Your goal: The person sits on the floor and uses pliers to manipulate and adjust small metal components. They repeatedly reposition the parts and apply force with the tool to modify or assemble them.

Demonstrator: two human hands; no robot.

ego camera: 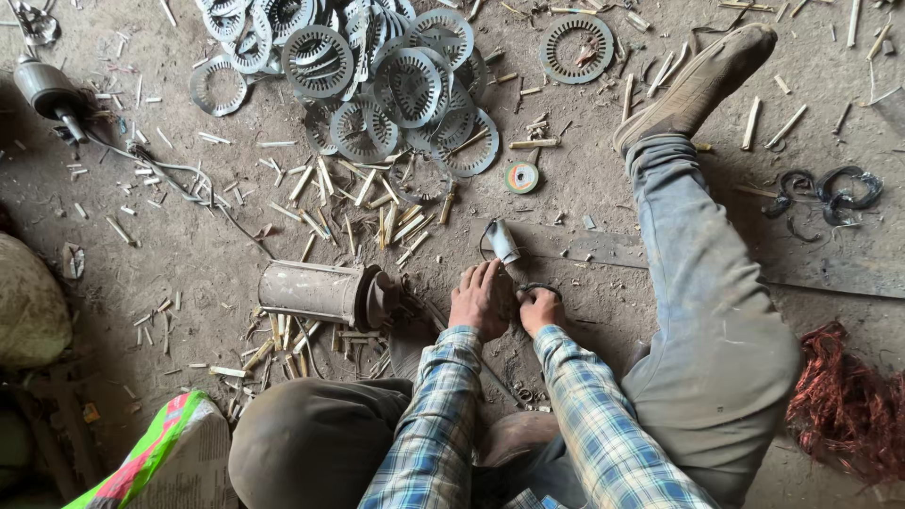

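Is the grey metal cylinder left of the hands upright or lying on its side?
Lying on its side. The metal cylinder rests lengthwise on the dirt floor, its darker end cap facing the left hand.

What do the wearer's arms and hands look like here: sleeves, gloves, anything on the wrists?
Both arms wear long plaid shirt sleeves in blue, white and dark checks, with cuffs reaching the wrists. The left sleeve and the right sleeve match. The left hand and right hand are bare, with no gloves. No watch, band or ring is visible. The hands look dusty.

Blue-plaid sleeves (603, 434), reddish copper wire (844, 405)
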